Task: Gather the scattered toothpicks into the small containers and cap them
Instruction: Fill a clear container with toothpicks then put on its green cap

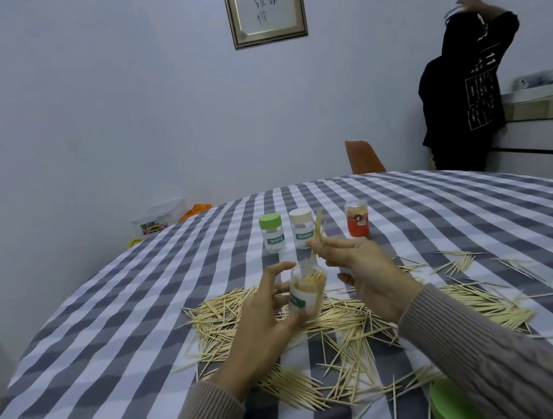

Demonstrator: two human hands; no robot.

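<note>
My left hand (263, 314) grips an uncapped clear container (307, 292) with a green label, partly filled with toothpicks, held above the table. My right hand (361, 268) pinches a small bundle of toothpicks (317, 232) just above the container's mouth. Scattered toothpicks (350, 325) cover the checked tablecloth under and around both hands. Three capped containers stand behind: one with a green cap (272, 232), one with a cream cap (302, 227), one red (357, 218). A loose green cap (451, 406) lies near my right sleeve.
The round table (110, 331) has a grey-and-white checked cloth. An orange chair (364, 156) stands at its far side. A person in a black hoodie (462, 95) stands by a counter at the right. A plastic box (160, 217) sits on the floor at the left.
</note>
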